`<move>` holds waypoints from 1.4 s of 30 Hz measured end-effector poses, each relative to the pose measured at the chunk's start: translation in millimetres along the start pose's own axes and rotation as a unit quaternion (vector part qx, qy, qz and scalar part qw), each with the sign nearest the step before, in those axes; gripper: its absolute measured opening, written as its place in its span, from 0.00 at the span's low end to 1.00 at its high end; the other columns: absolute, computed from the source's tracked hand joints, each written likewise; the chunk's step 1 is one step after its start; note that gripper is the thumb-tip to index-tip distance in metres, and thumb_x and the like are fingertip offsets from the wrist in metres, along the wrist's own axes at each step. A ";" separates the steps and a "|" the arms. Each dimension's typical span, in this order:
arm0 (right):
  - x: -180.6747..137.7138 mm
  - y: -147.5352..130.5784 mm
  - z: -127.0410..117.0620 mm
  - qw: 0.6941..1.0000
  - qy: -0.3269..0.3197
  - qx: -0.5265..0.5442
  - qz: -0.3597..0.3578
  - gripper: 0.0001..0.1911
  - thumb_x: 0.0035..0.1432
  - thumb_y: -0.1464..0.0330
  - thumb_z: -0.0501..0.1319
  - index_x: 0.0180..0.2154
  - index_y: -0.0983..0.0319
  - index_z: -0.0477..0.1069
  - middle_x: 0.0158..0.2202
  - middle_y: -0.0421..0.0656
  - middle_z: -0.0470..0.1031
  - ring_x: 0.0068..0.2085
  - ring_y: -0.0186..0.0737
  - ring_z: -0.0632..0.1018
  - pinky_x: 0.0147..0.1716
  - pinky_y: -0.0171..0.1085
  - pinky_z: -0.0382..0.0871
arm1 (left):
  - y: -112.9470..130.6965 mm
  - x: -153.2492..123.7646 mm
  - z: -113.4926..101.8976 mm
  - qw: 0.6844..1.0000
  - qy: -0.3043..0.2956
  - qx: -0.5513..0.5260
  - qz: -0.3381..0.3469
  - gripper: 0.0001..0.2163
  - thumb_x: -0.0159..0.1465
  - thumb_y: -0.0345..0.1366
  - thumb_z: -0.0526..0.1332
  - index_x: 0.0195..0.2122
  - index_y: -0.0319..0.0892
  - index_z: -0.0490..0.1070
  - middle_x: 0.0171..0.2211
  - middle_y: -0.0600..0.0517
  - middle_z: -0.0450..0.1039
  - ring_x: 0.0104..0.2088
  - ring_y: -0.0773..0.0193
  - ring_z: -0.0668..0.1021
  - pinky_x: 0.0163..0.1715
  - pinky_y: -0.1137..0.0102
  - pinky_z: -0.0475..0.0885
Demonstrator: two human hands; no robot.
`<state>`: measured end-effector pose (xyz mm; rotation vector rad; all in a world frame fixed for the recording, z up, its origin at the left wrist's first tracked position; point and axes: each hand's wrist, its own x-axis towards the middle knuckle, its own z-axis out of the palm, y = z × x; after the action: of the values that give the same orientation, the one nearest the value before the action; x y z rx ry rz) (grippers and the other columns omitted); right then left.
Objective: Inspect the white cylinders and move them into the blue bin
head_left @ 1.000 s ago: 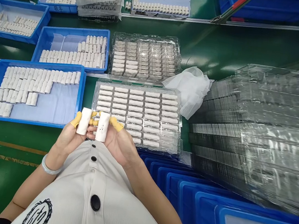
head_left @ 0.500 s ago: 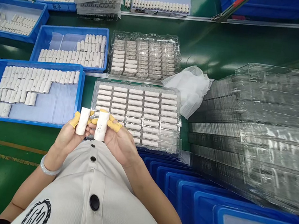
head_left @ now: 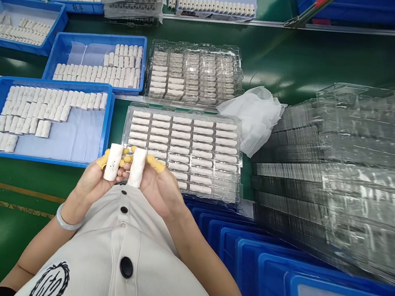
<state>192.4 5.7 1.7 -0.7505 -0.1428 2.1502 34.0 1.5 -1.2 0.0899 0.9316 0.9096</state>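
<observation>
My left hand (head_left: 93, 178), in yellow finger cots, is closed on a white cylinder-shaped piece (head_left: 113, 162) held upright, its dark printed marks facing me. Beside it my right hand (head_left: 158, 184), also with yellow finger cots, grips a second white cylinder-shaped piece (head_left: 137, 168) whose visible side is plain. The two pieces stand a small gap apart, and fingertips of both hands meet between them. Just beyond the hands lies a clear plastic tray (head_left: 231, 181) with rows of similar white pieces lying on their sides. To the left, a blue bin (head_left: 41, 159) holds more of them in upright rows.
A second blue bin (head_left: 143, 68) and another filled clear tray (head_left: 195, 72) stand farther back. White crumpled sheeting (head_left: 254, 116) lies beside the trays. Tall stacks of clear trays (head_left: 359, 189) rise at the right. Stacked blue bins (head_left: 261, 273) sit at the lower right.
Both pieces have turned in my fingers: the left one now shows printed marks, while the right one's marks have gone out of sight. The view has shifted slightly.
</observation>
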 end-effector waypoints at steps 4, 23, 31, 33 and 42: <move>-0.8 1.7 0.2 1.000 0.003 -0.013 -0.026 0.11 0.59 0.67 0.59 0.43 0.66 0.71 0.35 0.47 0.79 0.37 0.40 0.80 0.43 0.42 0.74 | -2.1 -0.9 -4.6 1.000 0.002 0.006 0.025 0.23 0.70 0.45 0.45 0.40 0.33 0.75 0.27 0.46 0.71 0.24 0.68 0.72 0.26 0.72 0.71; -10.4 9.8 -1.4 0.997 0.030 -0.060 -0.022 0.15 0.48 0.68 0.70 0.38 0.62 0.71 0.31 0.41 0.77 0.35 0.36 0.78 0.40 0.37 0.74 | -13.4 -4.0 0.3 1.000 0.020 0.009 0.011 0.22 0.71 0.41 0.45 0.36 0.31 0.73 0.25 0.47 0.68 0.21 0.71 0.69 0.20 0.76 0.67; -11.8 13.6 -7.6 0.997 0.018 -0.065 -0.028 0.14 0.49 0.70 0.68 0.39 0.62 0.68 0.32 0.41 0.77 0.33 0.38 0.78 0.37 0.41 0.75 | -22.8 -2.4 1.0 0.995 0.055 0.083 0.024 0.19 0.68 0.43 0.50 0.34 0.33 0.73 0.24 0.47 0.69 0.19 0.72 0.68 0.17 0.75 0.64; -12.1 16.2 -8.5 0.997 0.021 -0.068 -0.033 0.16 0.47 0.68 0.69 0.38 0.61 0.67 0.31 0.40 0.77 0.32 0.39 0.78 0.35 0.42 0.74 | -28.3 -2.4 1.6 0.985 0.088 0.138 0.055 0.18 0.67 0.45 0.53 0.31 0.35 0.72 0.23 0.49 0.68 0.19 0.71 0.67 0.17 0.75 0.62; -5.5 30.3 -38.2 0.976 0.094 -0.170 -0.095 0.20 0.42 0.62 0.71 0.36 0.62 0.70 0.30 0.40 0.77 0.32 0.36 0.76 0.31 0.34 0.71 | -52.4 1.8 6.4 0.884 0.103 0.432 0.143 0.17 0.63 0.45 0.59 0.49 0.42 0.72 0.29 0.52 0.70 0.26 0.67 0.69 0.24 0.73 0.64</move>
<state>195.7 -23.8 -37.4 -1.0869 -0.4727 1.8822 72.5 -28.7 -21.2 0.9325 1.5007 0.7130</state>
